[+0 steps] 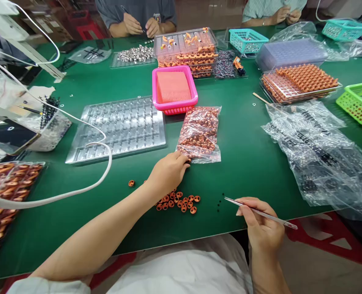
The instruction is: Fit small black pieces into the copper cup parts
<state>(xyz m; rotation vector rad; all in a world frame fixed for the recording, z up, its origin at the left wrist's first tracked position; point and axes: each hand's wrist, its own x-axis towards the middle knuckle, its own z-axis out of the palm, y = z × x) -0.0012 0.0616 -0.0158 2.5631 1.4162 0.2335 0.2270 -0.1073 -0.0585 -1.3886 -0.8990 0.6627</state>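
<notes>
My left hand [170,173] reaches to the near edge of a clear plastic bag [199,132] full of small orange ring-like parts. Its fingers are curled together there, and a bit of dark orange shows at the fingertips; what they grip is mostly hidden. Below the wrist, several loose orange parts [183,201] lie scattered on the green table, partly covered by my forearm. My right hand [262,222] is closed around metal tweezers [274,217], low over the table. Their tips point left, beside several tiny black pieces [219,203].
A clear moulded tray [119,130] and a pink basket [174,110] stand beyond my left hand. A white cable [103,175] loops across the left. Plastic bags of black parts [315,151] lie right, near trays of orange parts [303,79]. Two people work opposite.
</notes>
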